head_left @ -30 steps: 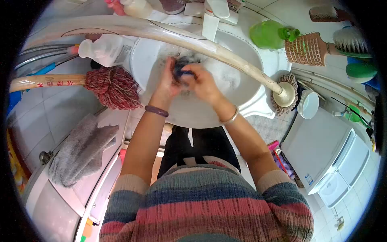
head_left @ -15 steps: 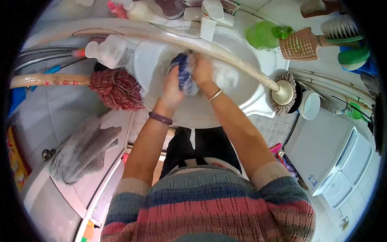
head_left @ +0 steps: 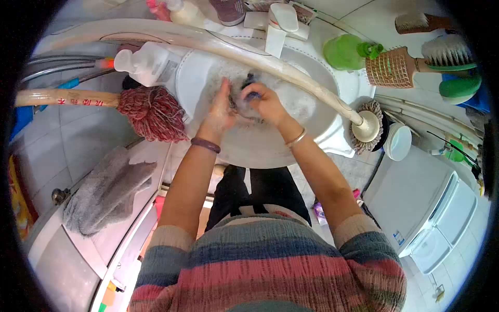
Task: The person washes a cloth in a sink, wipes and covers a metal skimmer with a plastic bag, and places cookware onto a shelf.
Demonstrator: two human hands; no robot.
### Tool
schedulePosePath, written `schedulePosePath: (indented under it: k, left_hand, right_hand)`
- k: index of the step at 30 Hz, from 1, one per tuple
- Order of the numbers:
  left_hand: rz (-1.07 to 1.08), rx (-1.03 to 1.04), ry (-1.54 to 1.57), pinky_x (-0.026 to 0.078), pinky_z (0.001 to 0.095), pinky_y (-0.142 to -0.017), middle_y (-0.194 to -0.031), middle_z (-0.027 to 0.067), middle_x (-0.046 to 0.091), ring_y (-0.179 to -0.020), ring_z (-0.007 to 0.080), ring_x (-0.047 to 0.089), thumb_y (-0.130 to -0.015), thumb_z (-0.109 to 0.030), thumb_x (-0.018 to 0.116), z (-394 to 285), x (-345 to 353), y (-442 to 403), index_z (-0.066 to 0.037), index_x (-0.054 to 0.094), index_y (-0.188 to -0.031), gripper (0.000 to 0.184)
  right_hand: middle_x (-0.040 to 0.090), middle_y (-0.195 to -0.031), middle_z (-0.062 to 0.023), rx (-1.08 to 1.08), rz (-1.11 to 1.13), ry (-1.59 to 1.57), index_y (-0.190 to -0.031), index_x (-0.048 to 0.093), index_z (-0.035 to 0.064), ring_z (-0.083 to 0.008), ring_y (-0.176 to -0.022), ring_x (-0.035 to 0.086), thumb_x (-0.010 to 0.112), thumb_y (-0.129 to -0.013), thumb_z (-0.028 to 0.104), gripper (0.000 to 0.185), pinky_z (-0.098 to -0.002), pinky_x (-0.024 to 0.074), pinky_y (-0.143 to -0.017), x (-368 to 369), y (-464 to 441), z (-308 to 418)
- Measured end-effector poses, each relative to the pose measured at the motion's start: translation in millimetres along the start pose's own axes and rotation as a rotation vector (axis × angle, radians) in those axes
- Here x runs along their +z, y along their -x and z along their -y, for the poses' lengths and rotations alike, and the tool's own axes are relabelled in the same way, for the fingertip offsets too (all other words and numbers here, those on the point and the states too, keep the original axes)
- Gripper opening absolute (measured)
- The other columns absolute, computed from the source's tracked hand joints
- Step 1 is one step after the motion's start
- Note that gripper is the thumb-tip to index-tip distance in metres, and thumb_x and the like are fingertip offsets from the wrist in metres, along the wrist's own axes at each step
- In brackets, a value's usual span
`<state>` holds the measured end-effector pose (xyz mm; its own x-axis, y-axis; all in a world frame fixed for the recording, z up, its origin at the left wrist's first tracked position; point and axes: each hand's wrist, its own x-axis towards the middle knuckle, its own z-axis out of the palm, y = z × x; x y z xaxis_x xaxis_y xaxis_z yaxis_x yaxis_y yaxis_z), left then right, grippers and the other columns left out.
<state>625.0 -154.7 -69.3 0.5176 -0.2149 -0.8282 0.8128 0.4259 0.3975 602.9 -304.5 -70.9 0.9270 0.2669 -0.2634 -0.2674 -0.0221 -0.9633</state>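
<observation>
Both my hands are over a white washbasin (head_left: 193,78) with cloudy, sudsy water in it. My right hand (head_left: 267,106) has its fingers curled round a dark blue cloth (head_left: 253,96), mostly hidden by the hand and blurred, so I cannot tell its kind. Just left of it, my left hand (head_left: 221,112) is upright with straight fingers, its palm facing the cloth. Dark, blurred material shows beside that palm; whether the two touch is unclear. A dark bracelet is on my left wrist and a silver-coloured bangle on my right.
A long pale pole (head_left: 234,49) crosses above the basin, below the white tap (head_left: 280,26). To the left are a white bottle (head_left: 148,65) and a red mop head (head_left: 150,114). A green bottle (head_left: 343,52) and a woven brush (head_left: 390,67) are at the right.
My hands have moved apart slightly, the right one shifting right. The cloth, earlier spread between both hands, is now bunched at my right fingers. The view has shifted slightly.
</observation>
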Motion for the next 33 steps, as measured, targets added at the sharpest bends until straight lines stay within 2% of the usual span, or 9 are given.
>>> schedulePosePath:
  k: [6,15,21,23,24,27,28,29,33]
  left_hand:
    - [0.487,0.279,0.245,0.043,0.0364,-0.089,-0.116,0.0095,0.051,-0.103,0.0234,0.050,-0.094,-0.034,0.034,8.5,-10.3,12.8,-0.009,0.039,-0.128,0.043]
    - [0.051,0.153,0.141,0.039,0.0362,-0.094,-0.122,0.0081,0.048,-0.109,0.0241,0.046,-0.094,-0.030,0.037,5.8,26.1,12.6,-0.010,0.042,-0.124,0.037]
    - [-0.073,0.077,0.033,0.017,0.0707,-0.091,-0.142,0.0105,0.017,-0.126,0.0364,0.025,-0.084,-0.051,0.048,-30.1,13.3,37.5,-0.014,0.016,-0.139,0.074]
    - [-0.152,0.059,-0.050,0.013,0.0729,-0.090,-0.144,0.0090,0.010,-0.127,0.0413,0.019,-0.081,-0.055,0.051,-27.7,4.7,32.5,-0.017,0.012,-0.141,0.081]
    - [-0.123,0.044,-0.072,0.010,0.0738,-0.089,-0.144,0.0075,0.009,-0.127,0.0455,0.015,-0.077,-0.059,0.054,-24.5,-0.2,26.4,-0.023,0.014,-0.141,0.083]
    - [-0.106,-0.033,-0.074,0.011,0.0739,-0.089,-0.144,0.0075,0.008,-0.128,0.0456,0.010,-0.076,-0.060,0.055,-23.5,-7.2,18.2,-0.024,0.015,-0.140,0.084]
    - [-0.058,-0.046,-0.060,0.014,0.0756,-0.085,-0.144,0.0068,0.006,-0.127,0.0469,0.004,-0.077,-0.060,0.053,-22.6,-3.5,21.9,-0.022,0.017,-0.139,0.081]
    - [-0.058,-0.028,-0.044,0.015,0.0750,-0.086,-0.142,0.0101,0.010,-0.127,0.0446,0.010,-0.077,-0.061,0.052,-23.0,5.2,22.2,-0.017,0.017,-0.139,0.084]
    - [0.158,0.073,0.040,0.031,0.0601,-0.085,-0.125,0.0154,0.037,-0.113,0.0327,0.037,-0.079,-0.061,0.050,-20.8,11.8,17.3,-0.006,0.028,-0.132,0.079]
  right_hand:
    - [0.061,-0.098,-0.0119,-0.335,-0.259,0.471,-0.098,0.059,0.0081,-0.0275,-0.095,0.056,0.067,-0.070,0.011,0.029,-0.0330,0.0447,-0.082,65.1,36.3,75.5]
    - [0.062,-0.080,-0.0182,-0.285,-0.661,0.736,-0.084,0.062,0.0030,-0.0370,-0.075,0.057,0.059,-0.079,0.025,0.022,-0.0413,0.0466,-0.064,39.2,-27.5,9.7]
    - [0.060,-0.092,-0.0213,0.020,-0.527,0.867,-0.111,0.055,0.0069,-0.0372,-0.083,0.056,0.057,-0.078,0.022,0.036,-0.0441,0.0432,-0.081,-23.1,-23.4,-28.8]
    - [0.056,-0.104,-0.0242,-0.355,-0.329,1.136,-0.122,0.044,0.0075,-0.0369,-0.093,0.054,0.057,-0.076,0.013,0.048,-0.0433,0.0419,-0.087,-15.3,-9.8,-36.3]
    - [0.049,-0.113,-0.0262,-0.185,0.022,1.081,-0.126,0.037,0.0060,-0.0384,-0.104,0.048,0.058,-0.074,0.009,0.056,-0.0440,0.0410,-0.088,-24.7,-9.1,-37.7]
    - [0.049,-0.112,-0.0270,0.180,-0.170,0.684,-0.123,0.040,0.0024,-0.0400,-0.105,0.046,0.058,-0.072,0.006,0.054,-0.0438,0.0419,-0.086,-34.9,-21.2,-37.4]
    - [0.055,-0.104,-0.0258,-0.068,-0.252,0.856,-0.118,0.044,-0.0006,-0.0401,-0.096,0.052,0.059,-0.072,0.005,0.049,-0.0424,0.0436,-0.083,-31.9,-21.9,-35.3]
    - [0.057,-0.102,-0.0231,0.149,-0.161,0.823,-0.113,0.048,-0.0022,-0.0385,-0.091,0.055,0.059,-0.071,0.003,0.044,-0.0393,0.0443,-0.083,-25.6,-24.1,-33.2]
    - [0.055,-0.101,-0.0132,-0.092,-0.100,0.082,-0.107,0.053,0.0038,-0.0326,-0.083,0.053,0.059,-0.066,0.000,0.042,-0.0373,0.0445,-0.078,22.2,16.0,37.6]
